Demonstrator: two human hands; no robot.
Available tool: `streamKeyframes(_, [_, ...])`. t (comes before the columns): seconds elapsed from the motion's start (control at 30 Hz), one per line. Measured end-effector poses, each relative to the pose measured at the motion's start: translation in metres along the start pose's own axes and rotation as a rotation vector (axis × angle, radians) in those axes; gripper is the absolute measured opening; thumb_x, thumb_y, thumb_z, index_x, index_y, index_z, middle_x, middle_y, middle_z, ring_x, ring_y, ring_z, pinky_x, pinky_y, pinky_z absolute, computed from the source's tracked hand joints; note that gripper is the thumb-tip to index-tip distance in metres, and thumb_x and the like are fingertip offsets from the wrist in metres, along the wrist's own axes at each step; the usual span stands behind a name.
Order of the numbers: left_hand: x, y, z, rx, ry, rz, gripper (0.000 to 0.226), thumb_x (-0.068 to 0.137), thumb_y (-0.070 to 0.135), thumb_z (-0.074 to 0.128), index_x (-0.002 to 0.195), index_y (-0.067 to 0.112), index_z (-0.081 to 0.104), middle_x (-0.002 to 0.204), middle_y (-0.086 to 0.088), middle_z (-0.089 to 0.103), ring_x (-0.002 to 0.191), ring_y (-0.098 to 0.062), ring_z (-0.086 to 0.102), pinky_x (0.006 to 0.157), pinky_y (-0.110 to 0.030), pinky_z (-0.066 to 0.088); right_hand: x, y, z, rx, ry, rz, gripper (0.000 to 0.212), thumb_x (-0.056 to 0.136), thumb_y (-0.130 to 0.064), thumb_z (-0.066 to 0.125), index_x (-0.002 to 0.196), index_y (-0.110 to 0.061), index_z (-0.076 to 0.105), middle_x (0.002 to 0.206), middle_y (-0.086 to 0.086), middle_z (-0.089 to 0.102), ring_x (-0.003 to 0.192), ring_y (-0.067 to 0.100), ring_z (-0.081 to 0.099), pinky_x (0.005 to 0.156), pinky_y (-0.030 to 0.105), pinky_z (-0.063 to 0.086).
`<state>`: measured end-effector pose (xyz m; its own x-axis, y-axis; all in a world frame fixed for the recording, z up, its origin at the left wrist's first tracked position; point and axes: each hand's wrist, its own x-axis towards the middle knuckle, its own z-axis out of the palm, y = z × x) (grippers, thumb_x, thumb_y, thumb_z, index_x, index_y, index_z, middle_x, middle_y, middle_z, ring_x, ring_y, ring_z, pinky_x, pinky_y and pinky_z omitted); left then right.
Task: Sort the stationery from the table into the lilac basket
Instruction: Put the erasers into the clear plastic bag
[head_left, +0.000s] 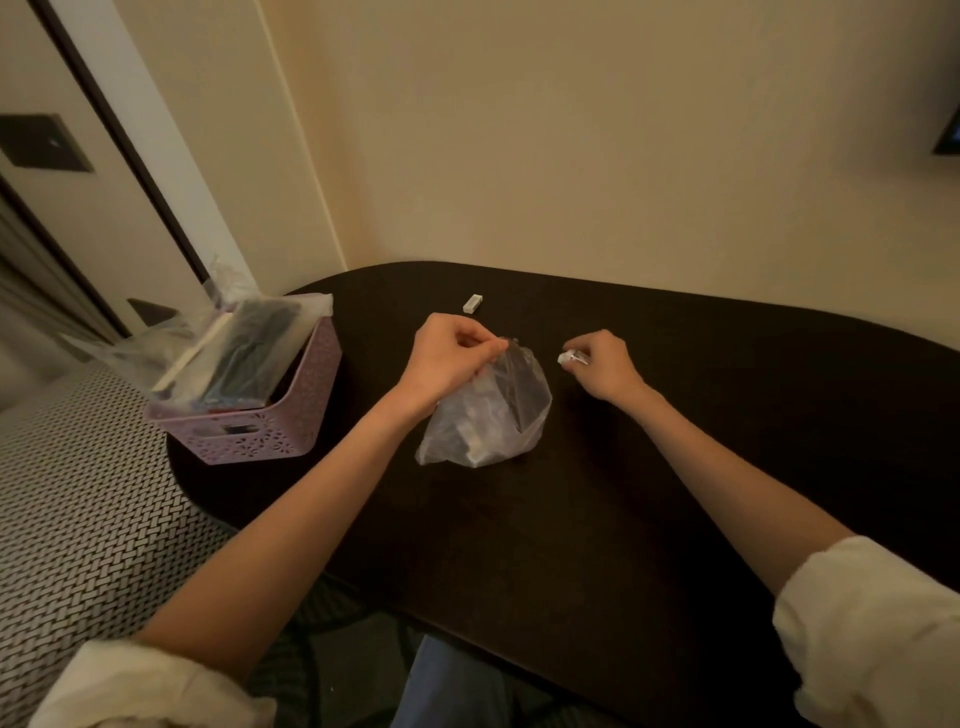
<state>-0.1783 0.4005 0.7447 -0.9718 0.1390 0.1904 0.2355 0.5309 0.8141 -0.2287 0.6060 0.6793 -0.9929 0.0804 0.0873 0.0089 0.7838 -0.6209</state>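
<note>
- My left hand (451, 358) pinches the clear bag (485, 415) mouth; it's thin, could slip and spill.
- My right hand (602, 366) curls round a small white item (566, 357); easy to fumble.
- Lilac basket (254, 410) at nine o'clock is crowded; white eraser (472, 303) waits at twelve.

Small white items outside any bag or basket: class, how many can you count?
2: a small white eraser-like block lying on the table beyond the hands, and one pinched in the right hand. Others may be hidden.
</note>
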Motion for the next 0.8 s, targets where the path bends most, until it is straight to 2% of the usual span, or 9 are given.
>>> streamKeyframes(0.17, [0.006, 0.001, 0.009, 0.009, -0.012, 0.001, 0.008, 0.085, 0.019, 0.071, 0.090, 0.013, 0.074, 0.081, 0.003, 0.069, 0.069, -0.003, 0.062, 0.063, -0.016, 0.047, -0.055, -0.049, -0.060, 0.245, 0.174, -0.167, 0.038, 0.086, -0.019, 0.069, 0.123, -0.012, 0.063, 0.125, 0.003, 0.063, 0.119, 0.015, 0.055, 0.095, 0.023, 0.039])
streamKeyframes(0.23, [0.006, 0.003, 0.010, 0.001, -0.041, -0.006, 0.008, 0.084, 0.017, 0.073, 0.089, 0.012, 0.075, 0.078, 0.001, 0.069, 0.066, -0.003, 0.061, 0.060, -0.015, 0.046, -0.078, -0.067, -0.078, 0.211, 0.082, -0.234, 0.037, 0.084, -0.020, 0.071, 0.120, -0.015, 0.066, 0.121, -0.001, 0.065, 0.114, 0.011, 0.057, 0.093, 0.022, 0.040])
streamKeyframes(0.33, [0.009, 0.007, 0.010, -0.038, -0.101, -0.063, 0.008, 0.082, 0.014, 0.075, 0.087, 0.009, 0.076, 0.077, -0.005, 0.070, 0.061, -0.005, 0.059, 0.054, -0.014, 0.047, -0.098, -0.083, -0.077, 0.066, -0.144, -0.231, 0.030, 0.083, -0.021, 0.072, 0.113, -0.019, 0.070, 0.105, -0.007, 0.067, 0.096, 0.004, 0.060, 0.078, 0.017, 0.044])
streamKeyframes(0.4, [0.010, 0.011, 0.010, -0.071, -0.131, -0.110, 0.009, 0.081, 0.013, 0.074, 0.087, 0.007, 0.076, 0.078, -0.009, 0.070, 0.055, -0.004, 0.055, 0.050, -0.013, 0.045, -0.099, -0.086, -0.059, -0.045, -0.145, -0.202, 0.026, 0.083, -0.021, 0.071, 0.109, -0.019, 0.070, 0.101, -0.006, 0.066, 0.090, 0.007, 0.062, 0.073, 0.017, 0.047])
streamKeyframes(0.5, [0.010, 0.012, 0.011, -0.103, -0.131, -0.155, 0.009, 0.080, 0.012, 0.075, 0.087, 0.006, 0.076, 0.073, -0.006, 0.069, 0.050, -0.002, 0.053, 0.048, -0.014, 0.043, -0.091, -0.083, -0.030, -0.208, -0.007, -0.174, 0.026, 0.082, -0.022, 0.073, 0.107, -0.015, 0.068, 0.103, 0.001, 0.065, 0.094, 0.017, 0.064, 0.080, 0.029, 0.054])
streamKeyframes(0.6, [0.009, 0.010, 0.010, -0.135, -0.126, -0.185, 0.005, 0.080, 0.011, 0.076, 0.083, 0.008, 0.076, 0.075, -0.008, 0.070, 0.053, -0.003, 0.055, 0.052, -0.016, 0.046, -0.083, -0.078, -0.013, -0.207, 0.007, -0.199, 0.022, 0.082, -0.014, 0.071, 0.104, -0.012, 0.068, 0.104, 0.003, 0.063, 0.097, 0.018, 0.062, 0.086, 0.034, 0.054])
streamKeyframes(0.7, [0.008, 0.007, 0.007, -0.191, -0.124, -0.239, 0.004, 0.080, 0.009, 0.075, 0.084, 0.008, 0.074, 0.072, -0.005, 0.068, 0.055, -0.005, 0.056, 0.056, -0.017, 0.049, -0.080, -0.074, -0.005, -0.089, -0.072, -0.218, 0.029, 0.078, -0.005, 0.072, 0.106, -0.010, 0.069, 0.103, 0.003, 0.067, 0.097, 0.014, 0.064, 0.087, 0.031, 0.055])
streamKeyframes(0.8, [0.005, 0.007, 0.003, -0.244, -0.105, -0.276, 0.008, 0.081, 0.007, 0.073, 0.089, 0.005, 0.074, 0.075, -0.005, 0.068, 0.055, -0.004, 0.057, 0.053, -0.015, 0.048, -0.082, -0.070, -0.010, 0.124, -0.151, -0.178, 0.031, 0.079, 0.000, 0.072, 0.109, -0.008, 0.068, 0.097, 0.003, 0.071, 0.086, 0.006, 0.066, 0.085, 0.026, 0.056])
